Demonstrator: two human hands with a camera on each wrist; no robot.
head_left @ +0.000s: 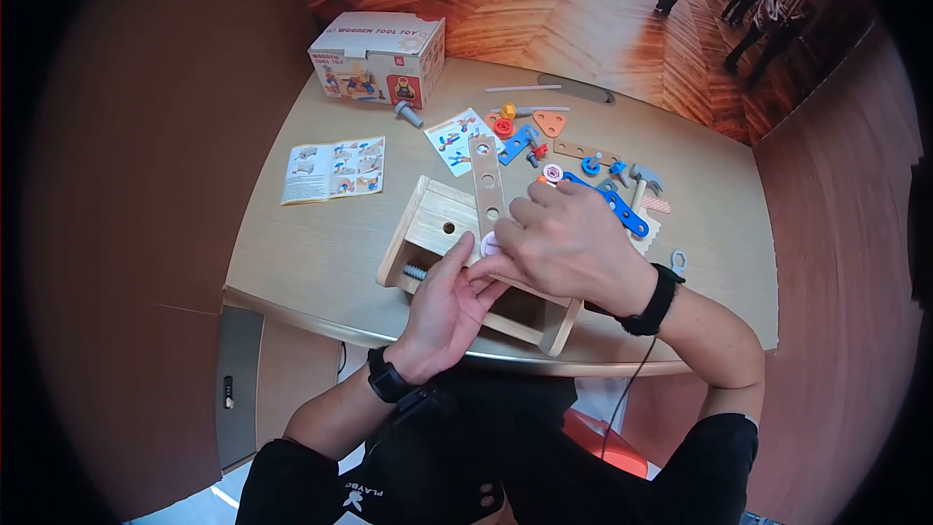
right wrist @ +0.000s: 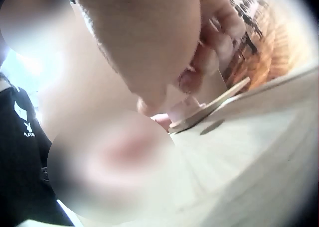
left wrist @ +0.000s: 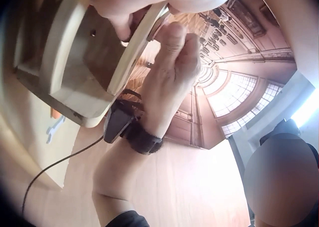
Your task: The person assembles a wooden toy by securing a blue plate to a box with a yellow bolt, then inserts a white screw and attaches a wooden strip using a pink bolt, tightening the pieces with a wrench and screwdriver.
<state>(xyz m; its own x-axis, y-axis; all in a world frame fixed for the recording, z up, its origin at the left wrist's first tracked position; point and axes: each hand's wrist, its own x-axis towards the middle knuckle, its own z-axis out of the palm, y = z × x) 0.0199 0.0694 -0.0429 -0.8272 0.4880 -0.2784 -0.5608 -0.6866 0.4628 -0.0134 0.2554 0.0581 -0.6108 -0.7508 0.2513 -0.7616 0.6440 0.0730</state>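
A wooden toy bench (head_left: 428, 224) stands tilted at the table's front edge. On its top lies a perforated wooden strip (head_left: 487, 180), pointing away from the body. At the strip's near end is a pale pink round piece (head_left: 490, 245), also visible in the right wrist view as a pink piece (right wrist: 184, 107). My right hand (head_left: 564, 243) is over it with curled fingers, pinching it; the fingertips are partly hidden. My left hand (head_left: 447, 316) grips the bench's near panel, with the thumb on top and a finger reaching inside (left wrist: 159, 0).
A toy box (head_left: 374, 58) stands at the back left, near a grey bolt (head_left: 409, 115) and an instruction sheet (head_left: 333, 170). Right of the strip lie several colourful parts, a blue strip (head_left: 627, 215), a hammer (head_left: 641, 185) and a small wrench (head_left: 678, 261). A cable hangs by the right wrist.
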